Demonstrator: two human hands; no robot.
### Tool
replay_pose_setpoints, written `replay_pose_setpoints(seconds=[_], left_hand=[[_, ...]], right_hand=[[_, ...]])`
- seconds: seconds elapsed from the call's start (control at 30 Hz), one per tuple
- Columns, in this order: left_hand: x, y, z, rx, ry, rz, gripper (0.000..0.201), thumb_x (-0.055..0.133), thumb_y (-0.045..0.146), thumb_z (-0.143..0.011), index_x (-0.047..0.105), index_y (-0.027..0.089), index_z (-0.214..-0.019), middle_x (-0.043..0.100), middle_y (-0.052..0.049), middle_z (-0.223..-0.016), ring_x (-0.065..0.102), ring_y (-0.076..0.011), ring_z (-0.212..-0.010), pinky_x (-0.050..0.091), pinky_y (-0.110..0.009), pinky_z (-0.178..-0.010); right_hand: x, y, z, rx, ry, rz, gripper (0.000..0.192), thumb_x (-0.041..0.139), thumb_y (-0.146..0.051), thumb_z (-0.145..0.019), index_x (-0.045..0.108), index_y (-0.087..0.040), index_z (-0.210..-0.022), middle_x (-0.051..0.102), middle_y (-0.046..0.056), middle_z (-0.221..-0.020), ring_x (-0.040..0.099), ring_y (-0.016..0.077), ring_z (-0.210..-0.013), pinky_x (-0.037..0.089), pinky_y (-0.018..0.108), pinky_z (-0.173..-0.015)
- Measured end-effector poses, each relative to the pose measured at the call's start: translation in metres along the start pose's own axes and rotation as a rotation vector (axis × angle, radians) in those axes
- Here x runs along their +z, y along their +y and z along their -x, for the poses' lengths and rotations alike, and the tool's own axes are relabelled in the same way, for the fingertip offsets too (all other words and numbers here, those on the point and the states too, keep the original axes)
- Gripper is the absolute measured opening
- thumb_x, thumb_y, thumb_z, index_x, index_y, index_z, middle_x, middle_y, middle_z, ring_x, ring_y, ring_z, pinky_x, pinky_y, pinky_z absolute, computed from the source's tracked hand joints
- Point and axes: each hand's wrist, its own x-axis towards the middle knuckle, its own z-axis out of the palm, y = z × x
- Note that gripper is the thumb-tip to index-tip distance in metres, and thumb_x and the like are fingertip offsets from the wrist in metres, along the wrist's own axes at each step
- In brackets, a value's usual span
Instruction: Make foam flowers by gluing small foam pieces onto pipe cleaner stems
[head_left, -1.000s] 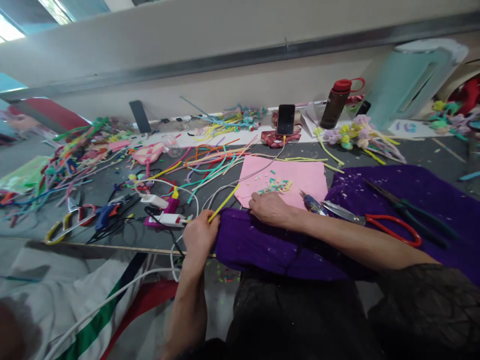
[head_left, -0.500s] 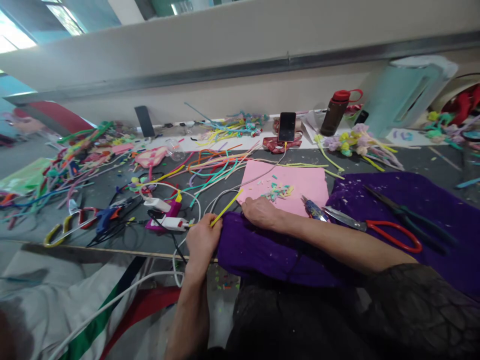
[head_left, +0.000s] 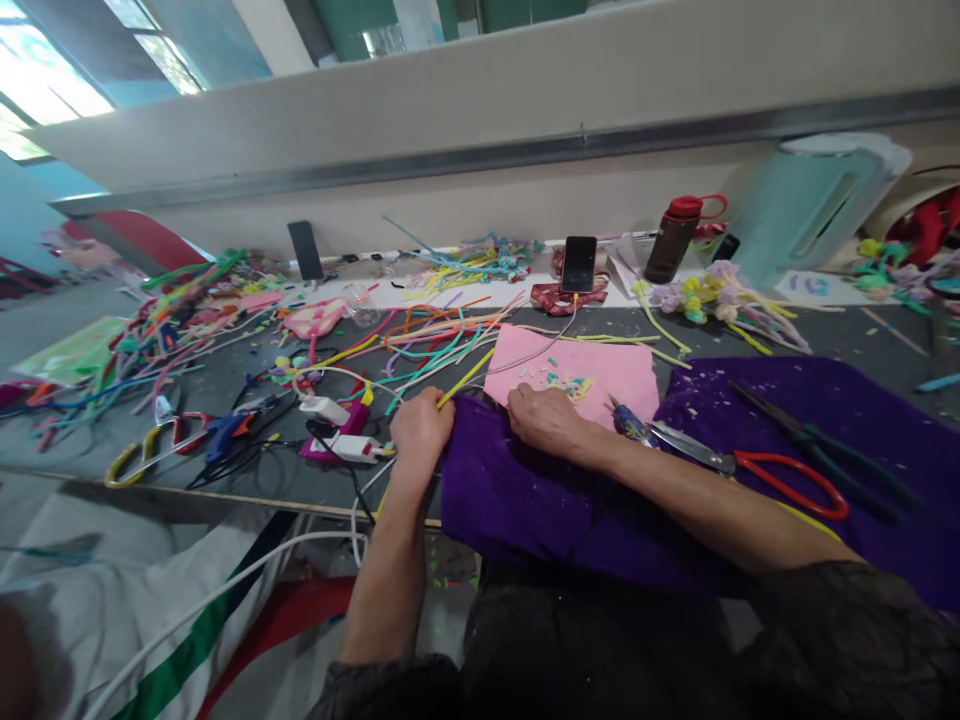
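At the purple cloth's [head_left: 487, 490] left edge, the left hand [head_left: 422, 432] clamps its fingers on a yellow stem [head_left: 469, 378] jutting out beyond; the right hand [head_left: 551, 418] curls its fingers beside the pink sheet [head_left: 619, 372], whether on anything I cannot tell. Farther lie clippings [head_left: 577, 387], then a phone [head_left: 579, 264].

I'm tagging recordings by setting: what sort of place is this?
Probably a handicraft workshop, judging by the heap of colourful stems, the flower-like bundle, and the pliers beside red-handled scissors.
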Motion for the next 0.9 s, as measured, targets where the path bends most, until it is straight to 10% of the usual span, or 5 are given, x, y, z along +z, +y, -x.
replay_pose_setpoints(seconds=[0.47, 0.9], left_hand=[[0.021, 0.044, -0.068, 0.137, -0.079, 0.038, 0.025, 0.050, 0.030, -0.073, 0.067, 0.020, -0.087, 0.068, -0.011, -0.090, 0.062, -0.0240, -0.085, 0.044, -0.029, -0.067], [0.021, 0.002, -0.041, 0.097, -0.125, 0.047, 0.027, 0.050, 0.040, -0.071, 0.066, 0.024, -0.086, 0.068, -0.007, -0.089, 0.060, -0.0246, -0.086, 0.044, -0.030, -0.067]], right_hand=[[0.007, 0.003, -0.006, -0.004, 0.008, -0.027, 0.031, 0.024, -0.015, -0.090, 0.054, -0.011, -0.098, 0.058, 0.015, -0.094, 0.060, 0.0241, -0.076, 0.046, 0.034, -0.060], [0.003, 0.021, -0.013, 0.261, 0.048, -0.050, 0.026, 0.029, -0.027, -0.090, 0.051, -0.014, -0.097, 0.060, 0.012, -0.098, 0.061, 0.0233, -0.082, 0.042, 0.029, -0.061]])
